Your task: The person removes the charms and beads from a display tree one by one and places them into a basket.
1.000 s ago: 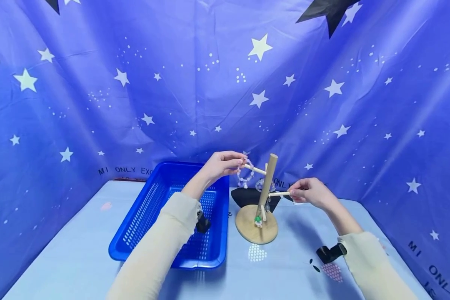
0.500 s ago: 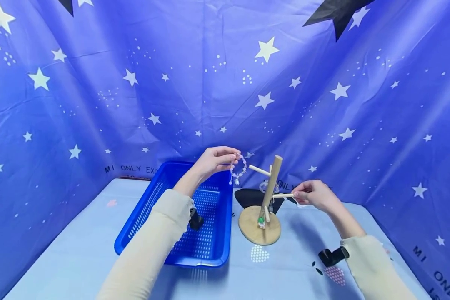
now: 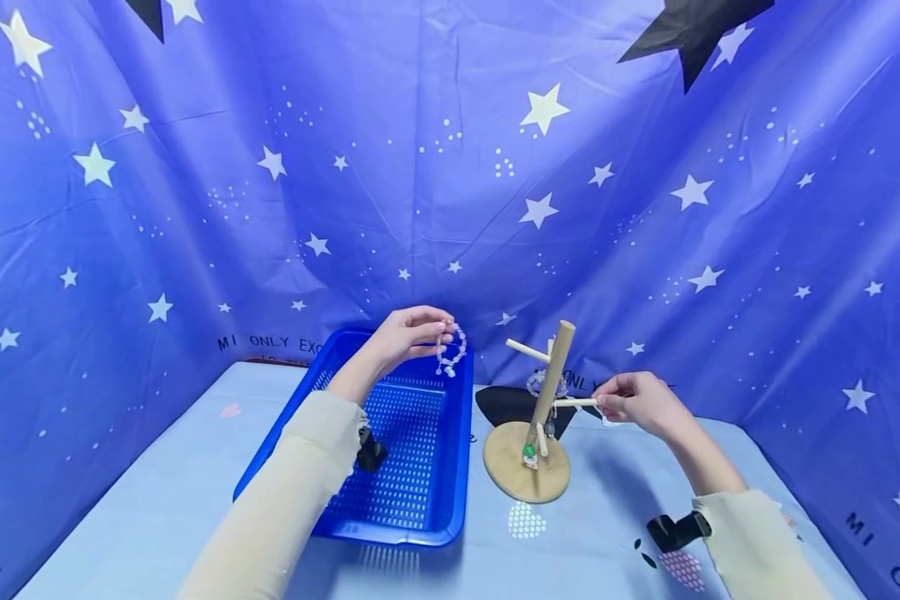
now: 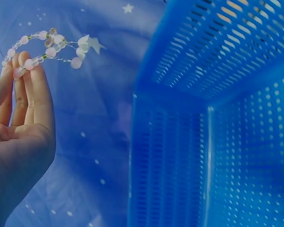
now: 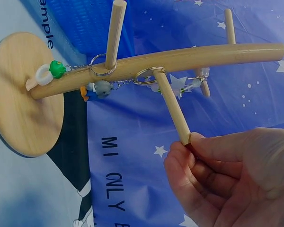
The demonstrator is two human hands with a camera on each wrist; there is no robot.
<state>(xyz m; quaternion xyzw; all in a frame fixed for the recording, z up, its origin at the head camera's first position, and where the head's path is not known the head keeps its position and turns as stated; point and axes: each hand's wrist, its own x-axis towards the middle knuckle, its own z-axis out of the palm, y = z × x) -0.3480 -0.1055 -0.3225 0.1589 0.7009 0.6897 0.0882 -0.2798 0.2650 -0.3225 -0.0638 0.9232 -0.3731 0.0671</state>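
My left hand [image 3: 401, 342] pinches a pink and clear beaded bracelet [image 4: 50, 52] between thumb and fingertips. The bracelet hangs over the far right part of a blue plastic basket [image 3: 462, 475], its small charms dangling. To the right stands a wooden peg stand [image 3: 554, 375] on a round base. One peg [image 5: 174, 106] has its tip pinched by my right hand [image 3: 641, 404]. A keychain with a grey-headed figure [image 5: 102, 89] hangs from that peg by its ring. Another keychain, green and white [image 5: 58, 69], hangs on a lower peg. A second beaded bracelet [image 5: 195, 83] hangs on a rear peg.
The basket stands left of the stand on a pale blue printed cloth [image 3: 570, 550]. A purple-blue curtain with stars [image 3: 420, 208] rises behind the table and on both sides. The stand's upper left peg [image 3: 527, 350] points toward the basket.
My left hand has drawn the bracelet off the upper left peg and carried it left over the basket. My right hand keeps holding the peg tip. The head view has shifted slightly.
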